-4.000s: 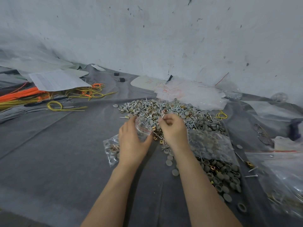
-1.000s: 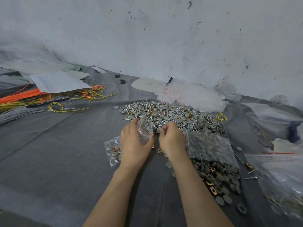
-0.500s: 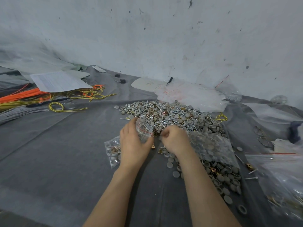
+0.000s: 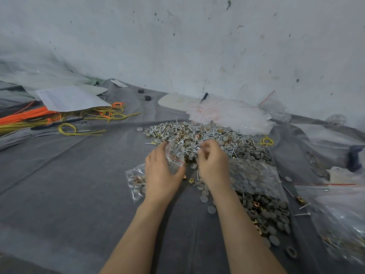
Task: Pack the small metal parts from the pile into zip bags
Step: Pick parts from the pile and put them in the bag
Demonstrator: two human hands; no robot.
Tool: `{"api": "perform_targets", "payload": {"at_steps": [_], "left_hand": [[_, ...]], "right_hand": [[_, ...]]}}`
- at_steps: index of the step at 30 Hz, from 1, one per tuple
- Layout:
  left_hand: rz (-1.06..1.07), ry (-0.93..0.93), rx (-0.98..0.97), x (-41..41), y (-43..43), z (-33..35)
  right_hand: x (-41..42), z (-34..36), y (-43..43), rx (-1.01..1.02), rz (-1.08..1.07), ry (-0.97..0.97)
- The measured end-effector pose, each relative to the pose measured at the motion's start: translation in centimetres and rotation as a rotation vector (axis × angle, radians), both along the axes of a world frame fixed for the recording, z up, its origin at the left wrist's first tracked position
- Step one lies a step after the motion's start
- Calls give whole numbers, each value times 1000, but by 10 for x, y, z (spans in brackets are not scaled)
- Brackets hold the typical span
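fills zip bag [image 4: 174, 158] gripped in left hand [image 4: 162, 176] | curls right hand [image 4: 213, 165] over pile [image 4: 209, 138], catch unclear | next needs aim into mouth

Plain grey cloth [image 4: 79, 184]; pile [image 4: 207, 135] mixed grey, silver and brass-gold; clear zip bag [image 4: 174, 157], red seal stripe; orange wires [image 4: 25, 118]; yellow wires [image 4: 67, 129].

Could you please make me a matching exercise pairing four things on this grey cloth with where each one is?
Things: 1 small zip bag; 2 filled bag; 3 printed sheet; 4 right hand.
Places: A partly over the orange ties; B held in the left hand; C at the near edge of the pile; D flat on the cloth beside the left hand.
Pairs: 1-B; 2-D; 3-A; 4-C.
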State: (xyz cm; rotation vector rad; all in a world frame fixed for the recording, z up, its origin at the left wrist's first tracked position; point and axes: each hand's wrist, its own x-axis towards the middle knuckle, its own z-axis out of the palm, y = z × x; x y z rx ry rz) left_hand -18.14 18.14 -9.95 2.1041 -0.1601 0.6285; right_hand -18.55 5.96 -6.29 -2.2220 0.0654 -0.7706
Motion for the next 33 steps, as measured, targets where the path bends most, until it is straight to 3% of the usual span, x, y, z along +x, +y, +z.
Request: {"api": "perform_targets", "payload": {"at_steps": [3,7,10,13,16,19,27,30,33], "left_hand": [[-3,-5,4,0,0,0],[-11,-11,-2,0,0,0],[7,-11,-33,0,0,1],[11,-7,-48,0,0,2],[11,-14,-56,-1,0,3],[22,-27,-65,-2,-1,3],[8,-12,-68,-1,1,2],[10,-12,-54,0,0,1],[3,-5,-43,0,0,1]], "right_hand": [[2,16,8,264,101,-124],[6,25,21,351,378,96],[10,18,19,323,257,58],[14,2,13,78,27,124],[18,-12,18,-311,10,417],[20,-19,30,-461,1,521],[25,-24,25,-341,-136,374],[16,-20,14,-109,-136,210],[7,-3,6,196,-4,86]]}}
